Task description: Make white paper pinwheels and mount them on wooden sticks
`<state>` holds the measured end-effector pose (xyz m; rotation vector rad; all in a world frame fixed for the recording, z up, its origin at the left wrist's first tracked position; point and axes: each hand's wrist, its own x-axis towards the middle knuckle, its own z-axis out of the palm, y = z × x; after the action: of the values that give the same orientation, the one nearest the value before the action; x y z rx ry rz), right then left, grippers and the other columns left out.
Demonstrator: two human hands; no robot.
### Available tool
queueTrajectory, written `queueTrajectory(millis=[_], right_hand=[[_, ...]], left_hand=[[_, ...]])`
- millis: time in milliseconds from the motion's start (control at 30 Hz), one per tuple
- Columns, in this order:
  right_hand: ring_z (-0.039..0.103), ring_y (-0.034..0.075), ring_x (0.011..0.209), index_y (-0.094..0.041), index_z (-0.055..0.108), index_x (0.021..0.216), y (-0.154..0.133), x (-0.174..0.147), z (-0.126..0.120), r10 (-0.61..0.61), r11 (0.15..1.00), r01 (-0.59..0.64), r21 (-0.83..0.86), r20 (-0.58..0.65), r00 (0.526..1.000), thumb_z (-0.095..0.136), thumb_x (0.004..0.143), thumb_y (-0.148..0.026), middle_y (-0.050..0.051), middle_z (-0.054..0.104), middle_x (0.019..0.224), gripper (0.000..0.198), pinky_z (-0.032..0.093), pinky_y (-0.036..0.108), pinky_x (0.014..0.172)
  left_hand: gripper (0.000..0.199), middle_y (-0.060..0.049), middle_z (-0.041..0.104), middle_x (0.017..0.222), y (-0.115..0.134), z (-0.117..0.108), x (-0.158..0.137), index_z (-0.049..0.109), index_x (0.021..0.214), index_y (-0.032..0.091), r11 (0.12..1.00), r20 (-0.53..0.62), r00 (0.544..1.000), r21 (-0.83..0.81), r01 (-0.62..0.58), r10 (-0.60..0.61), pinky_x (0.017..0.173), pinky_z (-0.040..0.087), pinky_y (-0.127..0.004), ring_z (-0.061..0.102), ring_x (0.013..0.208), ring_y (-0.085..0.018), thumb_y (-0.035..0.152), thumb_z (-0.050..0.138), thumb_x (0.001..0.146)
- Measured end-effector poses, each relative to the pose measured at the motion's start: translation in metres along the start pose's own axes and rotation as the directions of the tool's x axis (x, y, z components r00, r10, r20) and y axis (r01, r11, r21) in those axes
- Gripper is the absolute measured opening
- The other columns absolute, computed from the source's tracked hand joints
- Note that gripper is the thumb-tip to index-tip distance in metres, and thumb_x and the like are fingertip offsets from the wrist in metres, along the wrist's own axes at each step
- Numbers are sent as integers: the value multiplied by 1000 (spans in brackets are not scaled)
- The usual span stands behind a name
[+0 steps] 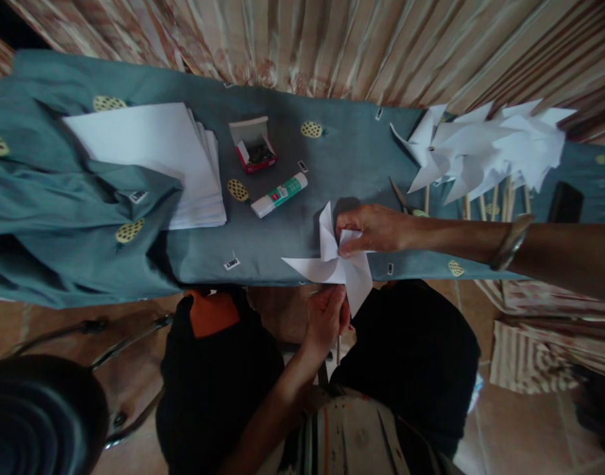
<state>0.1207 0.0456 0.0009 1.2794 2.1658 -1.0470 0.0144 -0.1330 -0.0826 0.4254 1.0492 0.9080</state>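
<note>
A white paper pinwheel [359, 272] is held over the table's near edge. My right hand [369, 229], with a bangle on its wrist, pinches the pinwheel near its middle. Below the paper, my left hand [326, 320] is closed around the pinwheel's thin stick [338, 349], whose lower end shows under the fingers. Beyond them on the cloth lie a glue stick [280, 195] and an open small red box [256, 155] with dark small items in it. Scissors [404, 198] lie partly behind my right forearm.
A stack of white paper [144, 142] lies on the left, partly under a fold of the blue-green tablecloth [351, 152]. At the right, several finished pinwheels [500, 148] lie piled with sticks pointing toward me. A dark phone-like object [566, 202] is beside them. A black round stool [39, 415] stands at lower left.
</note>
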Motion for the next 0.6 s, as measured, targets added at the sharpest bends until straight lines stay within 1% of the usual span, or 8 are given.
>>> queueTrajectory(millis=[167,333,500,600], right_hand=[[63,16,74,-19,70,84,-4,-1,3,38,999,-37,16,-48,998,75,76,-25,0,70,76,12,39,27,67],[63,16,73,-18,69,84,-5,-2,7,81,996,-80,28,-79,994,76,76,-24,0,70,75,12,41,29,70],[65,22,78,-23,68,81,0,1,13,125,991,-117,64,-125,984,80,70,-27,1,72,77,16,43,32,71],[65,22,76,-25,67,78,0,2,16,146,987,-134,90,-147,978,80,68,-26,1,72,75,16,42,32,69]], left_hand=[[61,5,38,37,1,2,0,46,45,21,1000,-17,1000,12,-1,1,40,21,-24,30,32,-5,70,55,79],[62,4,39,37,3,4,0,46,45,20,1000,-9,1000,9,9,-9,39,20,-25,30,31,-5,72,54,78],[64,3,39,35,1,4,0,47,44,20,1000,-11,1000,12,-14,14,40,21,-24,31,32,-5,70,52,82],[65,3,39,35,1,5,0,47,43,20,1000,5,1000,3,-16,16,40,21,-24,32,32,-5,71,52,82]])
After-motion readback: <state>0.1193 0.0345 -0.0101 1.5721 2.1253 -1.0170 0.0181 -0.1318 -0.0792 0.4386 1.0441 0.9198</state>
